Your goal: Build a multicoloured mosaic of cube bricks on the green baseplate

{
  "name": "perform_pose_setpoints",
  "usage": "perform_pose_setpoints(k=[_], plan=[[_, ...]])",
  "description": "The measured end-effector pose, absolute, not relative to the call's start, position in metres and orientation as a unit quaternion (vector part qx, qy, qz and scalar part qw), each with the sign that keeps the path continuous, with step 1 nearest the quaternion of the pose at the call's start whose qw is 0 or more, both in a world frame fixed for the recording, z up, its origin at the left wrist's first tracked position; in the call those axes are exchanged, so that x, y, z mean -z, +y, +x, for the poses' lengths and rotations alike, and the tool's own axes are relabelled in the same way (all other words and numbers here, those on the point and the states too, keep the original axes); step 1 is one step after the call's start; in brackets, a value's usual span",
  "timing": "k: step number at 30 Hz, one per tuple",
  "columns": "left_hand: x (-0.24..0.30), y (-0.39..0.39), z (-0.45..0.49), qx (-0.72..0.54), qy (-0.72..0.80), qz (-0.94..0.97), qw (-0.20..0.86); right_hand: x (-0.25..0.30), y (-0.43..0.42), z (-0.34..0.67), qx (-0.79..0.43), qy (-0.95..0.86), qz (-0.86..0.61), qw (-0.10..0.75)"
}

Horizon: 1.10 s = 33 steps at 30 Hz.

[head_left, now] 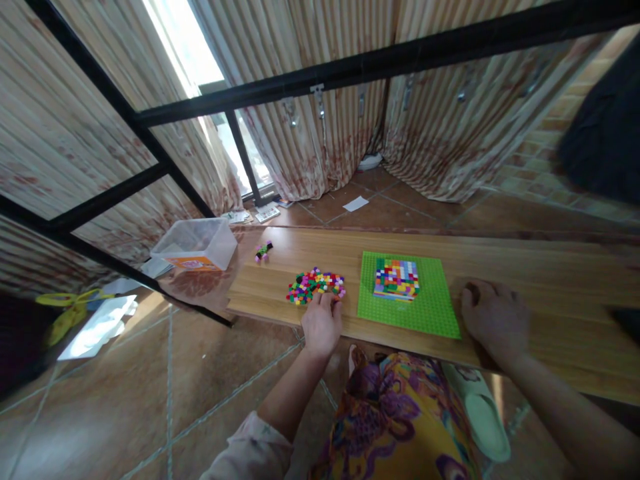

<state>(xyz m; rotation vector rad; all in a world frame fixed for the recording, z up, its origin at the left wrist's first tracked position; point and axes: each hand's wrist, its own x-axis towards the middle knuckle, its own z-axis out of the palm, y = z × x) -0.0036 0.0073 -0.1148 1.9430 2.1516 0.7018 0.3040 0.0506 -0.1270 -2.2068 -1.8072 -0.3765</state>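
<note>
A green baseplate [430, 310] lies on a long wooden board [500, 260], and a block of many-coloured small bricks [397, 278] is built on its far half. Left of it sits a loose pile of small coloured bricks [313, 285]. My left hand [321, 325] rests at the near edge of that pile, fingers curled into the bricks; whether it holds one is hidden. My right hand [495, 320] lies on the board just right of the baseplate, fingers curled under, with nothing visible in it.
A clear plastic tub [197, 243] stands at the board's left end, with a small green and black brick piece [263, 251] beside it. A black metal frame [350, 67] crosses overhead and slants down at left. Curtains hang behind. A green slipper [480, 407] is under the board.
</note>
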Motion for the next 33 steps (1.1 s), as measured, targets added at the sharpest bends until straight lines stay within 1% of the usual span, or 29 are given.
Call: perform_pose_setpoints(k=[6,11,16,18,22,25,33], plan=[[0.117,0.005,-0.005,-0.235,0.718,0.652,0.068,0.129,0.051,0.305,0.129,-0.621,-0.761,0.136],[0.114,0.003,-0.005,-0.321,0.698,0.635,0.084,0.128,0.050,0.304,0.124,-0.622,-0.759,0.144],[0.101,0.007,0.004,-0.412,0.632,0.641,0.139,0.129,0.051,0.304,0.123,-0.619,-0.761,0.150],[0.095,0.011,0.012,-0.429,0.604,0.651,0.165,0.129,0.051,0.304,0.124,-0.618,-0.762,0.151],[0.089,0.022,0.030,-0.420,0.573,0.672,0.210,0.130,0.052,0.304,0.126,-0.614,-0.764,0.152],[0.086,0.031,0.042,-0.421,0.569,0.671,0.223,0.130,0.052,0.303,0.127,-0.611,-0.766,0.154],[0.084,0.045,0.053,-0.399,0.543,0.720,0.169,0.127,0.051,0.302,0.121,-0.609,-0.768,0.157]])
